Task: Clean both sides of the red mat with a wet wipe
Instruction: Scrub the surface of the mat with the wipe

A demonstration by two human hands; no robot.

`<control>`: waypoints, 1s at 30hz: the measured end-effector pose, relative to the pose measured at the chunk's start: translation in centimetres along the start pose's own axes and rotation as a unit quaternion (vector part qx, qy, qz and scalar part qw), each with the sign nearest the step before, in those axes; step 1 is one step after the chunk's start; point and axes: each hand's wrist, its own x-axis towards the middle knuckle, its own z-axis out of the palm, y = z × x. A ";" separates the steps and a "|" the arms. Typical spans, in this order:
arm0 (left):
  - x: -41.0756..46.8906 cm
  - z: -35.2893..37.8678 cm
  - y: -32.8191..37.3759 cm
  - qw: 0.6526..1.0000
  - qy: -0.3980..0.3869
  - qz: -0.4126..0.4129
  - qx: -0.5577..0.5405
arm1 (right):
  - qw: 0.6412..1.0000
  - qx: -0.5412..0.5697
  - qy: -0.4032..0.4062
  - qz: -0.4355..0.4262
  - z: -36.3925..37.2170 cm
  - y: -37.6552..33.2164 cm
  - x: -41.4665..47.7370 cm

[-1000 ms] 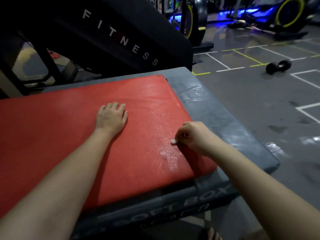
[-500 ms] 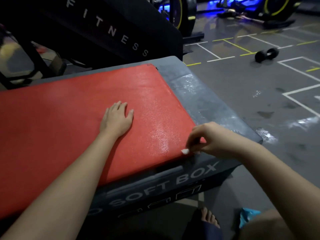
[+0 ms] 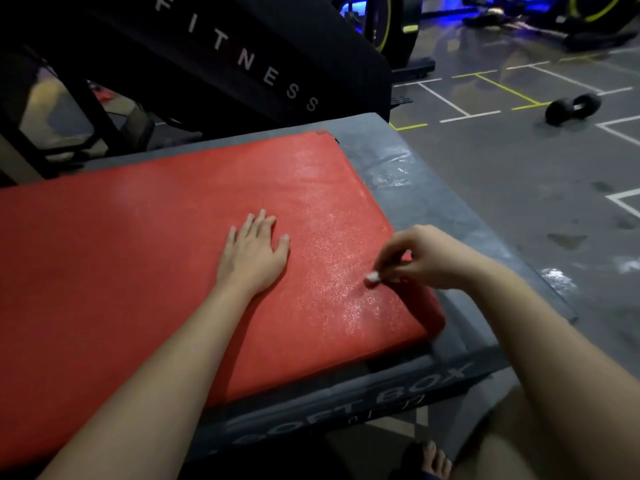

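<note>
My right hand (image 3: 426, 259) has come back from the near right corner of the red mat (image 3: 138, 258), where it was half a second ago, and now sits further in over the mat's right part. Its thumb and fingers are curled together, pinching a small white wad of wet wipe (image 3: 372, 278). The wad's tip is at the mat's surface, though I cannot tell for certain whether it presses down or only just touches. Around and below the wipe the red surface shines with a wet, speckled sheen that runs up towards the far right corner.

My left hand (image 3: 254, 254) has kept its place. It lies palm down on the middle of the mat, fingers straight and slightly spread, thumb out to the right, holding nothing.

The mat lies flat on top of a grey soft box (image 3: 436, 206), leaving a bare strip of the box along the right side, also streaked wet. White "SOFT BOX" lettering shows on the box's near face. Behind the box stands a black machine (image 3: 242, 60) marked "FITNESS". A black dumbbell (image 3: 573, 108) lies well apart on the lined grey floor (image 3: 519, 174). A bare foot (image 3: 434, 459) shows at the bottom edge.
</note>
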 end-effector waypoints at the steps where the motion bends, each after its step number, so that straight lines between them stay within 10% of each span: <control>1: 0.1 0.0 0.1 1.000 0.003 -0.001 0.001 | 0.999 0.007 0.046 -0.006 0.4 0.1 1.4; 5: 0.5 -1.6 0.4 0.997 0.014 0.020 0.075 | 0.988 0.019 0.153 -0.021 1.5 0.1 6.2; 10: 7.0 -4.5 0.1 0.992 -0.019 0.053 0.112 | 0.999 -0.006 0.014 -0.032 0.3 1.0 5.2; 16: 10.5 0.3 -3.1 0.999 0.006 0.029 0.033 | 0.983 -0.042 0.170 -0.059 2.0 1.7 13.1; 30: 10.6 0.4 -2.9 0.998 -0.004 0.041 0.043 | 0.989 -0.090 0.105 -0.053 -2.2 4.1 26.2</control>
